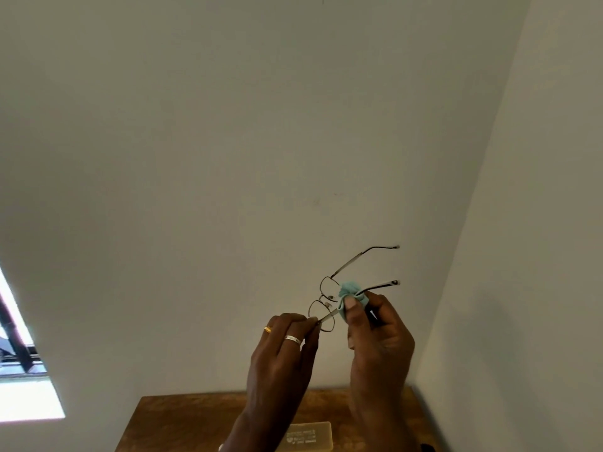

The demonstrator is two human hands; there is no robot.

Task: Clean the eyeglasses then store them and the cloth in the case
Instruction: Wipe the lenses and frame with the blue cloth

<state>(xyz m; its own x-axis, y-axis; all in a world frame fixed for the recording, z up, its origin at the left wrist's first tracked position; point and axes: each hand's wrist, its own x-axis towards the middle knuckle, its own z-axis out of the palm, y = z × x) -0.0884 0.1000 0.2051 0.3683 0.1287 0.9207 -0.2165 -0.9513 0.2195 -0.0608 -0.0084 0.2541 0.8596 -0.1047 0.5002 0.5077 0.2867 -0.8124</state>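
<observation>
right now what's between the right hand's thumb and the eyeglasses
The teal cloth: the right hand pinches it, bunched, around a temple arm of the eyeglasses. The head view shows this.

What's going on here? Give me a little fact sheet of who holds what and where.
Left hand: pinches eyeglasses at the frame's edge
Right hand: holds teal cloth bunched against the frame
Position: held up before the wall, temples unfolded
Case: lies on wooden table below
Stage: wiping; nothing stored yet
</observation>
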